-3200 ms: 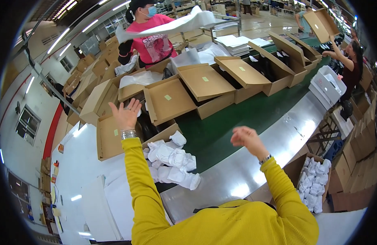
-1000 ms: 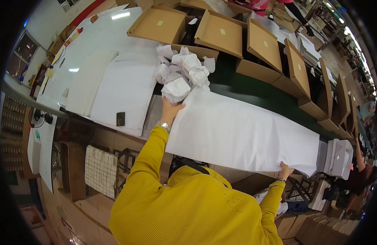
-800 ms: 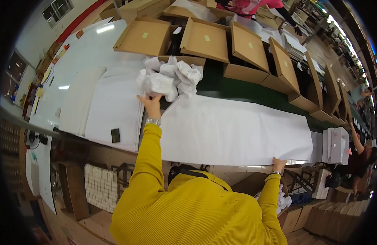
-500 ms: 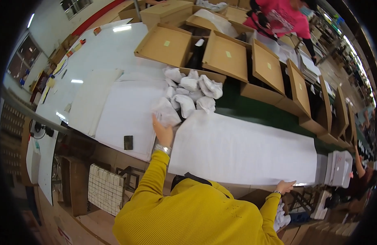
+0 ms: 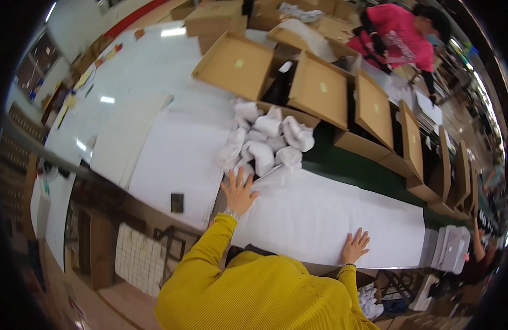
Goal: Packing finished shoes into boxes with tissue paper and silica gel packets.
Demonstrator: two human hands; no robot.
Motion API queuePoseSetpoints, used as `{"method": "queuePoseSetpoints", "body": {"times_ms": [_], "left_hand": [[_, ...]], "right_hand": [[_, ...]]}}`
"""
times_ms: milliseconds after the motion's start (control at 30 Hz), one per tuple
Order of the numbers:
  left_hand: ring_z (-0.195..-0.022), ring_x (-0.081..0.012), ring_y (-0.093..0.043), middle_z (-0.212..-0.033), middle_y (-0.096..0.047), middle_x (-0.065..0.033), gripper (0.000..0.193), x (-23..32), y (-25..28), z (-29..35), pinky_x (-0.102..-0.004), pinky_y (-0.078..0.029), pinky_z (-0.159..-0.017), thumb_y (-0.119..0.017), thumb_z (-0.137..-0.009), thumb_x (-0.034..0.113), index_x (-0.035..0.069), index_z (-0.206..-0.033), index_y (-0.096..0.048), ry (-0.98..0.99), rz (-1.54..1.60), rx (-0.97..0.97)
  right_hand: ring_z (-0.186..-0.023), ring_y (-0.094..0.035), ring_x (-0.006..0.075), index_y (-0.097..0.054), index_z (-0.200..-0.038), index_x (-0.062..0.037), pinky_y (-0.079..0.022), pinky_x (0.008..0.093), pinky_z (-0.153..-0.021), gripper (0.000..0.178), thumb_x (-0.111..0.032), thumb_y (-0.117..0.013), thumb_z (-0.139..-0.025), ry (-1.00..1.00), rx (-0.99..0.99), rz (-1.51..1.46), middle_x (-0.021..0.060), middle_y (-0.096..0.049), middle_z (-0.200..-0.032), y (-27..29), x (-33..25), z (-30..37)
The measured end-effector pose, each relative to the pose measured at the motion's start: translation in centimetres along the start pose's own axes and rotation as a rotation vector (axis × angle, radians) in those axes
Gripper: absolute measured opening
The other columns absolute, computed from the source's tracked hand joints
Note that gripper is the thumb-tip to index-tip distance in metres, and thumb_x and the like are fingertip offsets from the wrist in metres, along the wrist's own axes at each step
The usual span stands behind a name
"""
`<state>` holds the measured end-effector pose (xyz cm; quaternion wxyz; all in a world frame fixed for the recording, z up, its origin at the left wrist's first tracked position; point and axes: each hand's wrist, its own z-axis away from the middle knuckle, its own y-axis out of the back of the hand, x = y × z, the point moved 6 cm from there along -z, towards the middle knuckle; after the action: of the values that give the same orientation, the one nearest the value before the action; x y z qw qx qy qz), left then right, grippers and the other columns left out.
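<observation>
A long sheet of white paper (image 5: 320,214) lies in front of me. My right hand (image 5: 355,247) is spread flat on its near edge, right of the middle. At its left end my left hand (image 5: 240,192) lies with fingers spread and stretched out, just below a pile of crumpled white paper wads (image 5: 270,122). Its fingertips reach the nearest wad or stop just short; I cannot tell which. Left of that hand is a stack of flat white sheets (image 5: 174,151) with a small dark block (image 5: 177,203) on it. Neither hand holds anything.
A row of open brown cardboard boxes (image 5: 320,91) runs along the green surface (image 5: 339,162) beyond the paper. A white box-shaped thing (image 5: 452,248) stands at the far right end. Across the boxes stands a person in a pink top (image 5: 399,36). A carton of paper wads (image 5: 369,302) sits below, right.
My left hand has left the side of the nearest paper wad and spread its fingers lower. My right hand has moved left from the sheet's right corner and opened flat on it.
</observation>
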<state>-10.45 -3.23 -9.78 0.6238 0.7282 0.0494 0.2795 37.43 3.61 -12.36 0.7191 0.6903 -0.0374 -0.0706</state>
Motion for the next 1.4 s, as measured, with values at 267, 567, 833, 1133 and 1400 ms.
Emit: {"method": "queuePoseSetpoints", "body": {"times_ms": [267,567,833,1133,1400], "left_hand": [[-0.123,-0.0322,-0.035,-0.138,-0.036,-0.0131,0.057,-7.9,11.2,2.1,-0.0504,-0.034,-0.092,-0.068,-0.074,0.029,0.013,-0.126,-0.049,0.16,-0.095,0.554],[-0.107,-0.0289,-0.047,-0.113,-0.054,-0.0108,0.057,-20.6,10.9,4.2,-0.0461,-0.039,-0.085,-0.071,-0.071,0.028,0.013,-0.123,-0.052,0.536,-0.097,0.238],[-0.108,-0.033,-0.049,-0.117,-0.054,-0.0157,0.056,-14.9,15.3,-4.6,-0.0438,-0.039,-0.091,-0.074,-0.071,0.018,0.006,-0.122,-0.053,0.127,0.089,0.594],[-0.083,-0.0112,-0.059,-0.099,-0.062,-0.0094,0.045,10.4,6.6,-17.9,-0.0227,-0.049,-0.074,-0.064,-0.082,0.003,-0.003,-0.123,-0.048,-0.206,1.493,-0.134],[-0.098,-0.0198,-0.056,-0.118,-0.05,-0.0149,0.063,27.9,4.9,-20.9,-0.0314,-0.049,-0.08,-0.066,-0.082,0.013,0.001,-0.135,-0.033,-0.274,1.667,-0.392]], "right_hand": [[-0.126,-0.035,0.0396,-0.042,-0.133,-0.0067,-0.033,0.0457,-0.102,0.055,-0.015,-0.061,-0.083,0.1,0.226,-0.28,0.022,-0.034,-0.139,2.6,-1.3,-0.4],[-0.121,-0.039,0.0379,-0.058,-0.112,-0.0053,-0.032,0.0452,-0.101,0.037,-0.003,-0.064,-0.076,0.668,0.154,-0.492,0.0188,-0.047,-0.125,5.0,-18.4,3.5],[-0.112,-0.047,0.035,-0.061,-0.104,-0.0063,-0.039,0.0425,-0.094,0.03,-0.003,-0.065,-0.075,0.804,0.132,-0.662,0.0148,-0.054,-0.113,7.6,-24.0,5.6],[-0.093,-0.056,0.0292,-0.063,-0.098,-0.0047,-0.046,0.0375,-0.079,0.023,-0.005,-0.066,-0.074,0.521,0.3,-0.647,0.012,-0.06,-0.096,10.7,-16.4,5.8],[-0.079,-0.064,0.0263,-0.066,-0.095,-0.0021,-0.049,0.0334,-0.071,0.019,-0.006,-0.066,-0.076,-0.107,0.549,-0.772,0.0139,-0.065,-0.086,13.6,-1.1,7.5]]}}
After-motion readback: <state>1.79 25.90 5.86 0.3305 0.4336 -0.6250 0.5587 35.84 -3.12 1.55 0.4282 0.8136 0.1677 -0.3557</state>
